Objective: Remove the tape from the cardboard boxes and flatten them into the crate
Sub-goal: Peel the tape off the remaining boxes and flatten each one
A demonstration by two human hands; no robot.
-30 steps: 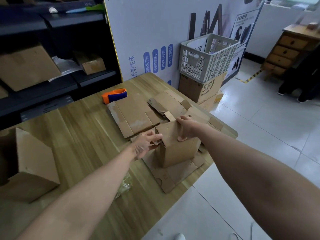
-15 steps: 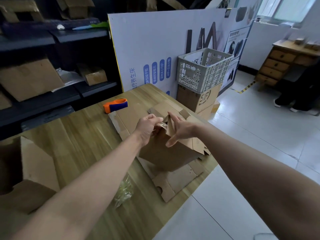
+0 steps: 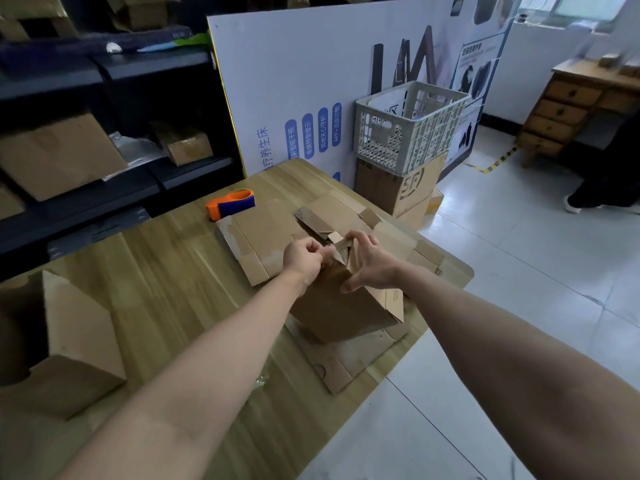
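Box (image 3: 343, 306) tipped up near the counter's (image 3: 173, 289) right edge, over flattened sheets (image 3: 263, 240); step in hand looks like tape off its top seam; left hand (image 3: 304, 258) grip pinched at that seam, tape or flap edge I can't tell; right hand (image 3: 372, 263) grip spread over the top edge, thumb on near face, steadying; next needs a clean peel, then collapse and carry to the crate (image 3: 412, 126) beyond the far right corner; a second ago the box stood upright on the sheets.
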